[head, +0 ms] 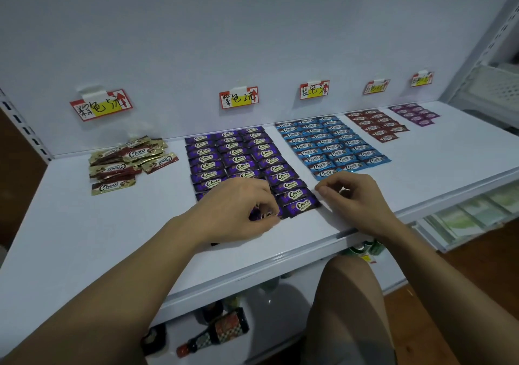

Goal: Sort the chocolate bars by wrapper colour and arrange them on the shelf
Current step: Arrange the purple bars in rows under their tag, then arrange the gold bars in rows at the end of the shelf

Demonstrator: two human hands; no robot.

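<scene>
On the white shelf point(112, 224), purple chocolate bars point(238, 159) lie in three neat columns. To their right are blue bars point(328, 143) in rows, then red bars point(377, 124) and a small group of violet bars point(414, 113). A loose heap of gold-and-brown bars point(126, 159) lies at the left. My left hand point(238, 207) pinches a purple bar point(264, 214) at the front of the middle purple column. My right hand point(351, 196) hovers at the front right of the purple block with fingers curled and nothing in it.
Handwritten price labels point(238, 97) hang on the back wall above each group. A perforated upright point(494, 36) and white baskets point(494, 86) stand at the right. Bottles point(216, 331) sit on the lower shelf, beside my knee point(348, 294).
</scene>
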